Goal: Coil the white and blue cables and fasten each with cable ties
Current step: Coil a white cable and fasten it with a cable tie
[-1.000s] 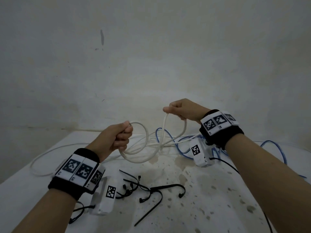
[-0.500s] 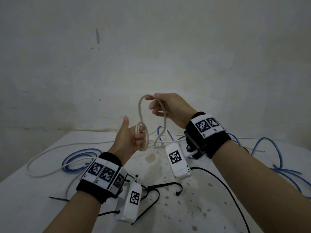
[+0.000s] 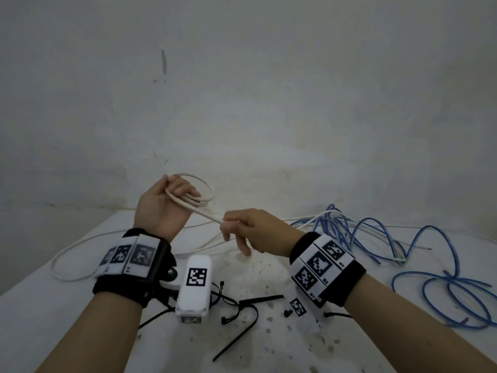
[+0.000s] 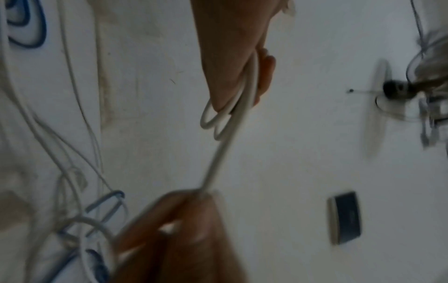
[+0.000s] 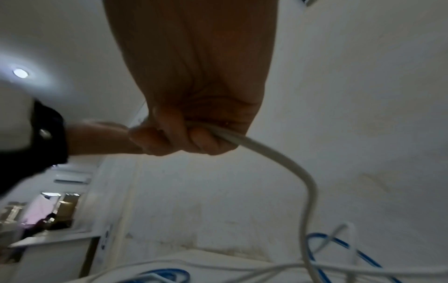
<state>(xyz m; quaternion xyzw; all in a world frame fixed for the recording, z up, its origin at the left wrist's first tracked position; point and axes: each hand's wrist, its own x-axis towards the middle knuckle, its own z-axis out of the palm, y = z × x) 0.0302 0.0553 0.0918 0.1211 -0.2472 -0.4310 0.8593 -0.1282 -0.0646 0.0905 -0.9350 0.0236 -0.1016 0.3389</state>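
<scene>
My left hand point(image 3: 172, 195) is raised above the table and grips a small coil of the white cable point(image 3: 197, 193), several loops wound round its fingers. From the coil a straight run of white cable point(image 4: 225, 145) slants down to my right hand point(image 3: 236, 227), which pinches it between thumb and fingers. In the right wrist view the white cable point(image 5: 278, 155) leaves my fist and drops to the table. The blue cable point(image 3: 419, 265) lies loose and tangled on the right of the table. Black cable ties point(image 3: 242, 313) lie scattered near the front, under my wrists.
The white table point(image 3: 67, 305) has a stained top and stands against a plain wall. A long slack loop of white cable point(image 3: 80, 254) trails over its left side. A dark rectangular object point(image 4: 346, 218) shows in the left wrist view.
My left hand has risen and turned, now holding the coil wound on its fingers. My right hand has dropped lower and to the right, drawing the cable taut from the coil.
</scene>
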